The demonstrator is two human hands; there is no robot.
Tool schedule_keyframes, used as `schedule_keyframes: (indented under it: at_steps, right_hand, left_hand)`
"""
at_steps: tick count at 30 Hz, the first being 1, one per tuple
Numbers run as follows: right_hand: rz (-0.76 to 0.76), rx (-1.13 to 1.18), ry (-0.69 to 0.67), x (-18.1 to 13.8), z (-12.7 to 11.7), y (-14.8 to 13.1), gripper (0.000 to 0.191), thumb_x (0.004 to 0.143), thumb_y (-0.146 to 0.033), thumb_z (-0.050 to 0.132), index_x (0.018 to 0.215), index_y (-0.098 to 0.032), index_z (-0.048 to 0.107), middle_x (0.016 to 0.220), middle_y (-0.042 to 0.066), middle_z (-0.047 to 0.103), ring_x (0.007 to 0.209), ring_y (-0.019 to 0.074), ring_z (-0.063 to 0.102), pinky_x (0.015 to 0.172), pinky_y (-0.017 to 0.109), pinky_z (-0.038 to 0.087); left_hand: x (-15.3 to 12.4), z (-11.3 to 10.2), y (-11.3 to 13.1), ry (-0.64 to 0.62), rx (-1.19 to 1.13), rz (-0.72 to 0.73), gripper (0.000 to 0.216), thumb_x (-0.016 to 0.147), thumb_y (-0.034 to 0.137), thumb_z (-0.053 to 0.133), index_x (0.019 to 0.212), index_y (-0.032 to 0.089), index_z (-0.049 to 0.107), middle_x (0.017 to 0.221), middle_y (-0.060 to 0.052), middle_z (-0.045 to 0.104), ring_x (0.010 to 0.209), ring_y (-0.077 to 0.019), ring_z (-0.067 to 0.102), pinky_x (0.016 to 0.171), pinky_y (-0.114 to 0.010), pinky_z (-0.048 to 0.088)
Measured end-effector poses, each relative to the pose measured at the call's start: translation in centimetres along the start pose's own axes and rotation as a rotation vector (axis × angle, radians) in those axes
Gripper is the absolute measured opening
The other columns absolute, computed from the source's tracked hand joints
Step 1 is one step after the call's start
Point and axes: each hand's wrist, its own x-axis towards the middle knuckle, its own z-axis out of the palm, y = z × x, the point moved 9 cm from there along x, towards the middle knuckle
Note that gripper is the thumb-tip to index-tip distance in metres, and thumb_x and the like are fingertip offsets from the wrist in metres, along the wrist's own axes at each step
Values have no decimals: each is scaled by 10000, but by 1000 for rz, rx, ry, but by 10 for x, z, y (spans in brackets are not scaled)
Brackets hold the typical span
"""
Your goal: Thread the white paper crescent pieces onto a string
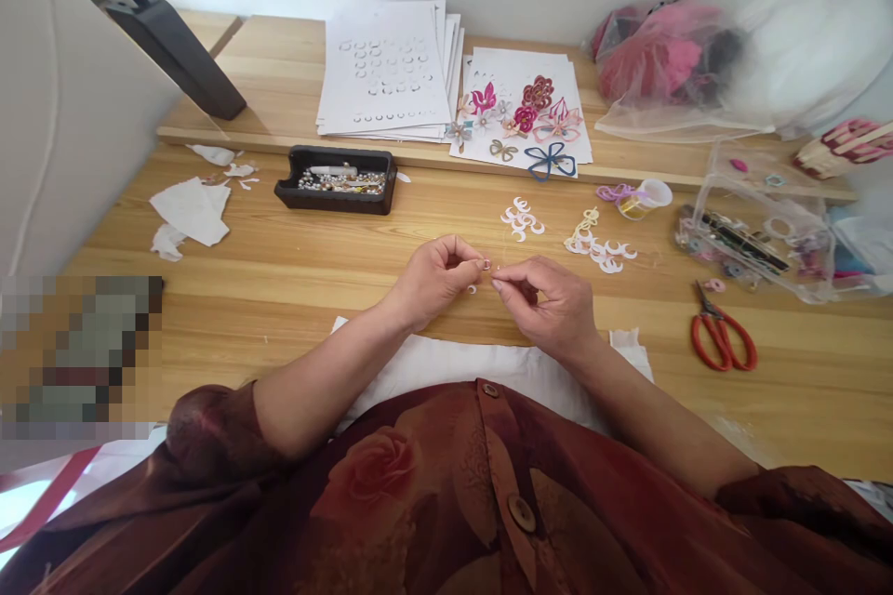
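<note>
My left hand is closed, with thumb and forefinger pinching a small pinkish curved piece. Just to its right, my right hand pinches a fine thread, which is so thin that it barely shows. The fingertips of both hands nearly meet above the wooden table. Below my left fingertips lies a loose white crescent. Beyond my hands is a small pile of pale crescent cutouts. A second group of crescents lies farther right, beside a bundle of cream thread.
Red-handled scissors lie at right, near an open clear plastic box. A black tray holds beads. Papers and finished flower pieces rest on the raised back ledge. A small cup stands by purple thread. White scraps lie left.
</note>
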Motion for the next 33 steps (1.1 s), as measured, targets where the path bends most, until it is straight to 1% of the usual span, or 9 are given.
schedule_keyframes:
  at_steps: [5, 8, 10, 13, 17, 20, 25, 30, 33]
  right_hand:
    - [-26, -33, -13, -1, 0, -3, 120, 941, -181, 664, 900, -237, 762, 766, 11, 728, 582, 124, 565, 574, 286, 483]
    - [11, -18, 24, 1, -7, -2, 112, 926, -194, 685, 861, -238, 764, 730, 5, 711, 577, 125, 548, 574, 292, 476]
    - [86, 24, 41, 3, -10, 5, 103, 908, -213, 706, 827, -235, 765, 705, 1, 700, 568, 124, 531, 561, 292, 458]
    - [274, 184, 35, 4, -8, 26, 80, 872, -260, 741, 807, -224, 771, 722, 7, 725, 587, 126, 554, 552, 284, 455]
    - [486, 443, -36, 1, 6, 49, 125, 810, -326, 794, 780, -209, 765, 705, 10, 733, 599, 126, 586, 554, 267, 477]
    - [537, 509, -72, -1, 13, 53, 149, 794, -345, 803, 777, -204, 759, 692, 3, 725, 582, 115, 575, 550, 260, 475]
    - [465, 367, -44, -3, 9, 43, 124, 819, -319, 779, 787, -199, 772, 677, 3, 718, 570, 112, 544, 529, 257, 438]
    - [227, 133, 4, 0, -2, 19, 73, 872, -201, 719, 835, -202, 782, 703, -4, 716, 549, 103, 528, 528, 260, 422]
    - [129, 42, 13, 1, -5, 9, 85, 886, -171, 710, 839, -205, 772, 706, -4, 706, 557, 107, 541, 544, 265, 434]
  left_hand:
    - [-3, 0, 10, 11, 241, 130, 137, 758, 261, 747, 757, 174, 641, 771, -12, 699, 679, -113, 595, 656, -247, 463]
    - [-5, 6, 11, -52, 327, 149, 110, 758, 248, 730, 747, 182, 643, 727, 2, 668, 641, -110, 551, 613, -245, 419]
    - [-6, 12, 8, -125, 314, 111, 123, 763, 268, 736, 747, 184, 648, 687, 12, 634, 607, -103, 508, 578, -243, 383]
    - [-7, 17, 7, -201, 228, 48, 158, 760, 304, 759, 757, 177, 665, 697, 5, 631, 607, -99, 490, 579, -246, 375]
    - [-6, 16, 7, -206, 141, -8, 202, 752, 333, 795, 759, 171, 674, 683, 3, 622, 594, -95, 484, 570, -248, 358]
    - [-5, 13, 5, -176, 92, -26, 218, 766, 340, 800, 750, 170, 665, 646, 5, 619, 584, -95, 507, 577, -244, 384]
    - [-1, 5, 1, -79, 27, -34, 215, 774, 322, 797, 774, 156, 661, 644, -1, 655, 569, -85, 541, 591, -229, 428]
    - [1, 2, -2, -38, 39, -38, 198, 772, 290, 795, 756, 150, 655, 616, 5, 652, 549, -79, 543, 576, -217, 426]
    - [1, 1, -1, -27, 49, -30, 183, 766, 269, 792, 751, 153, 651, 605, 14, 648, 544, -82, 551, 574, -218, 436]
